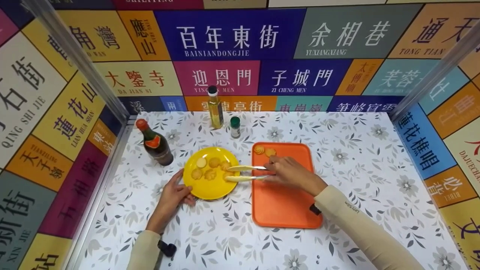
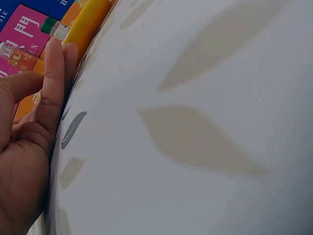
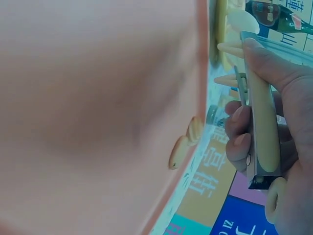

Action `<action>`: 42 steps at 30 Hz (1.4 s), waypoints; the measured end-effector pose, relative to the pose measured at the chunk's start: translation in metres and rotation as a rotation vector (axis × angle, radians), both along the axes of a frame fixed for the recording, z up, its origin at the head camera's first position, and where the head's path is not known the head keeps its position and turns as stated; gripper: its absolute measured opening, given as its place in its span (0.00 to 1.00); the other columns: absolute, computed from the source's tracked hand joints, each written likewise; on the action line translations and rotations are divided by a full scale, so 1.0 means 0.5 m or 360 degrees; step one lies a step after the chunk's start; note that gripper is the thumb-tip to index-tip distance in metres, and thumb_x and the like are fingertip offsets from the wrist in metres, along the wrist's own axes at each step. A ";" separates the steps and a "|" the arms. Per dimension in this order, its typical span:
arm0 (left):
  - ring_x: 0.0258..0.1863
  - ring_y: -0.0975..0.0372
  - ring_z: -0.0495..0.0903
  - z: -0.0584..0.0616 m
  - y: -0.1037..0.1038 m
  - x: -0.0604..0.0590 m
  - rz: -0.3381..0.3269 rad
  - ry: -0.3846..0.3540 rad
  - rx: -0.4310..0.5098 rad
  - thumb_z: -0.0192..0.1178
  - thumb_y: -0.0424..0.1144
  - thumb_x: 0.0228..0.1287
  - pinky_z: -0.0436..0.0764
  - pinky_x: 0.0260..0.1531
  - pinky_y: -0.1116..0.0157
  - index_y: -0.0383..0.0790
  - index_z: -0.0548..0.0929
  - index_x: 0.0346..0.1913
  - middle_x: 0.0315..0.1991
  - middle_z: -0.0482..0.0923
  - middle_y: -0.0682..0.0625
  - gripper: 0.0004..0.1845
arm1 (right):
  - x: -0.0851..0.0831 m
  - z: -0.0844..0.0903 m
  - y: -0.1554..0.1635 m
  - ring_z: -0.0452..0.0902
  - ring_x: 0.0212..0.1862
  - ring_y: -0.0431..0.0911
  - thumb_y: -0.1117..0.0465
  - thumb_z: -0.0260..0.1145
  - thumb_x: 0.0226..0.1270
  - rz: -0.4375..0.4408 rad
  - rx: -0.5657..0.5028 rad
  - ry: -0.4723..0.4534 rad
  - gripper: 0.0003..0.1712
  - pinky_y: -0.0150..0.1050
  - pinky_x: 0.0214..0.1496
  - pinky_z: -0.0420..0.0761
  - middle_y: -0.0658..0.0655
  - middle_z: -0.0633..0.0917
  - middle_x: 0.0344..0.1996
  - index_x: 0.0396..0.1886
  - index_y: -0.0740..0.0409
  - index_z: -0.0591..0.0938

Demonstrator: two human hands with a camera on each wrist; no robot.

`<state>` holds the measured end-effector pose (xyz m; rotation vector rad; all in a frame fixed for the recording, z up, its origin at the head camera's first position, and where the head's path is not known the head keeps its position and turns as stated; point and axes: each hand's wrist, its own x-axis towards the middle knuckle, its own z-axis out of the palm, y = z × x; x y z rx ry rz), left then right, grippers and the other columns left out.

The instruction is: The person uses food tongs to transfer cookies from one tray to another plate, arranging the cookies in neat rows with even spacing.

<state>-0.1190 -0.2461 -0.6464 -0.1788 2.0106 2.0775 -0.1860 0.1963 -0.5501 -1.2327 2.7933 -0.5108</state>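
Note:
My right hand (image 1: 288,172) grips a pair of metal tongs (image 3: 264,117) with cream-coloured tips. The tongs reach over the right side of a yellow plate (image 1: 213,191), their tips on either side of a cookie (image 1: 227,175). Several more round, ridged cookies (image 1: 210,174) lie on the plate. At the plate's left rim, my left hand (image 1: 174,195) holds the edge, thumb over the rim. The left wrist view shows the left hand (image 2: 36,112) beside the plate edge (image 2: 85,24). Two cookies (image 1: 264,150) lie in the far left corner of an orange tray (image 1: 285,210), under my right forearm.
A dark wine bottle (image 1: 155,146) with a red cap stands left behind the plate. Farther back are an oil bottle (image 1: 215,110) and a small green-capped shaker (image 1: 235,127). The floral-covered table (image 1: 225,243) meets printed walls (image 1: 225,33) at the back and sides.

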 end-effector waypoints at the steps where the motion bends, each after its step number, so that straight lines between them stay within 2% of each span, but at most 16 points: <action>1: 0.25 0.49 0.90 0.000 0.000 0.000 0.0001 0.0005 -0.0003 0.64 0.31 0.82 0.94 0.31 0.56 0.50 0.57 0.90 0.35 0.88 0.30 0.42 | 0.000 0.002 -0.002 0.71 0.27 0.42 0.47 0.81 0.71 -0.0002 0.0007 0.0003 0.19 0.34 0.28 0.72 0.52 0.78 0.34 0.43 0.59 0.90; 6: 0.25 0.49 0.90 -0.002 -0.001 -0.002 0.0011 0.0013 -0.0012 0.63 0.29 0.81 0.94 0.30 0.55 0.48 0.57 0.89 0.34 0.88 0.30 0.42 | 0.004 0.004 -0.011 0.68 0.25 0.43 0.46 0.81 0.70 0.0010 0.0010 0.0032 0.19 0.34 0.27 0.69 0.52 0.78 0.33 0.40 0.58 0.89; 12: 0.26 0.50 0.91 -0.001 -0.001 -0.004 0.0006 -0.0007 -0.0065 0.64 0.30 0.82 0.94 0.32 0.56 0.48 0.56 0.90 0.35 0.89 0.32 0.42 | 0.008 0.001 -0.024 0.71 0.24 0.41 0.48 0.82 0.70 0.0044 -0.0018 0.0018 0.19 0.32 0.25 0.71 0.52 0.79 0.33 0.40 0.59 0.89; 27: 0.25 0.49 0.90 0.001 0.001 -0.006 0.0011 -0.0044 -0.0049 0.64 0.30 0.82 0.94 0.31 0.55 0.49 0.56 0.90 0.35 0.89 0.31 0.43 | 0.005 -0.007 -0.038 0.70 0.25 0.42 0.46 0.78 0.74 0.0038 0.0002 0.0057 0.19 0.32 0.26 0.71 0.52 0.78 0.34 0.40 0.59 0.89; 36: 0.25 0.50 0.89 0.002 0.001 0.000 0.0003 -0.0006 -0.0045 0.63 0.29 0.82 0.94 0.30 0.57 0.48 0.56 0.90 0.34 0.88 0.31 0.43 | 0.005 -0.022 -0.034 0.70 0.25 0.42 0.48 0.82 0.70 0.0051 -0.0119 0.0119 0.18 0.33 0.25 0.71 0.51 0.76 0.33 0.38 0.59 0.90; 42: 0.26 0.49 0.90 0.001 0.002 -0.003 0.0023 -0.0058 -0.0064 0.64 0.30 0.81 0.94 0.31 0.56 0.50 0.56 0.90 0.35 0.88 0.31 0.43 | 0.008 -0.026 -0.019 0.70 0.23 0.40 0.49 0.83 0.69 0.0064 -0.0236 0.0131 0.18 0.30 0.23 0.72 0.50 0.74 0.33 0.39 0.60 0.92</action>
